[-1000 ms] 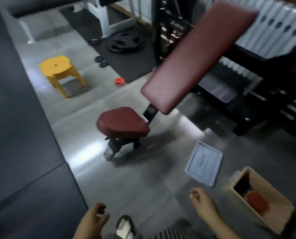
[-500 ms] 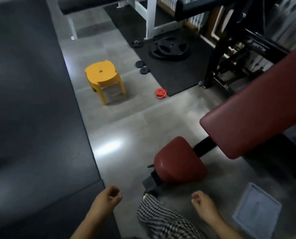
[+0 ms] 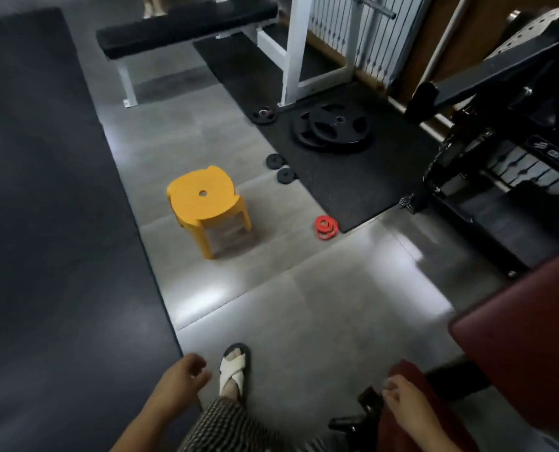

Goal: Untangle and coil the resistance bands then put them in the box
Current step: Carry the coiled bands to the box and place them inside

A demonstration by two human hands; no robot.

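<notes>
A red resistance band lies in a loose coil on the grey floor, at the corner of a black rubber mat, well ahead of me. My left hand hangs at the bottom centre with loosely curled fingers and holds nothing. My right hand hangs at the bottom right, also loosely curled and empty, just over the maroon bench seat. The box is out of view.
A yellow plastic stool stands left of the band. Black weight plates lie on the rubber mat beyond it. A maroon bench back fills the right; a dark mat covers the left. My sandalled foot steps forward.
The view has swung left and forward: the box and its lid have left the frame, the red band and the stool are nearer. Both hands stay empty.
</notes>
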